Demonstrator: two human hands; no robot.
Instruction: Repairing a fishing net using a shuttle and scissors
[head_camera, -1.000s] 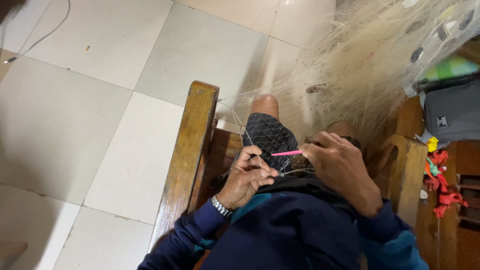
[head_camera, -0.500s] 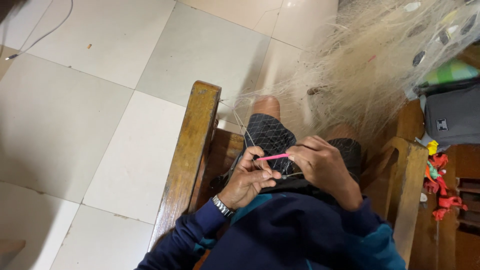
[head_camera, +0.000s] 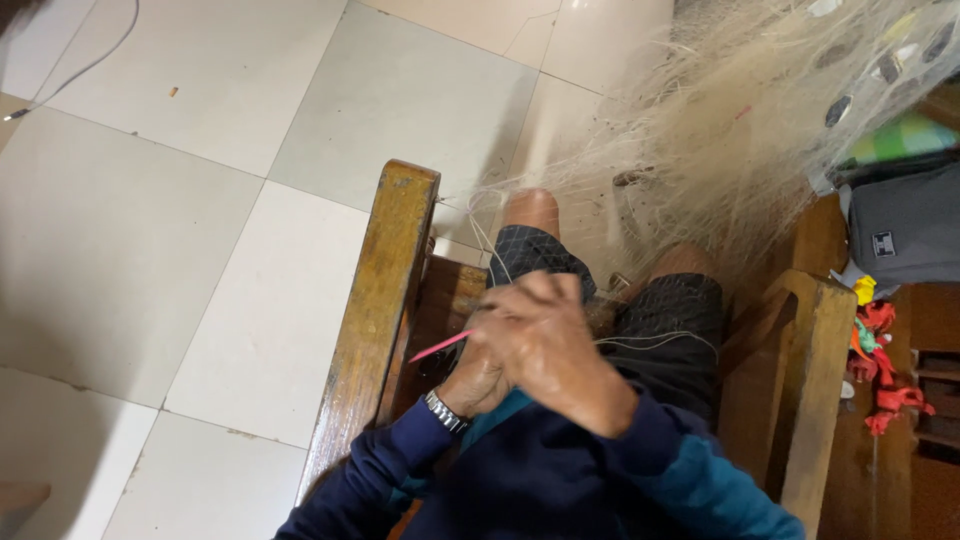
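Observation:
I sit in a wooden chair with a pale fishing net (head_camera: 740, 130) piled over my knees and spreading up to the right. My right hand (head_camera: 545, 345) is closed and lies across my left hand (head_camera: 478, 385), hiding most of it. A thin pink netting needle (head_camera: 440, 347) pokes out to the left from under the hands, and the right hand appears to grip it. My left hand, with a wristwatch (head_camera: 445, 410) on it, is closed on net strands. Thin strands (head_camera: 650, 342) run from the hands across my dark shorts.
The chair's left armrest (head_camera: 385, 290) and right armrest (head_camera: 815, 370) flank my lap. A grey bag (head_camera: 905, 225) and a cluster of red and yellow plastic pieces (head_camera: 885, 400) lie to the right. White floor tiles spread to the left, with a thin cable (head_camera: 70, 75) at the top left.
My right hand has swung left over the left hand. The pink needle, earlier held level between the hands, now sticks out to the left beneath them.

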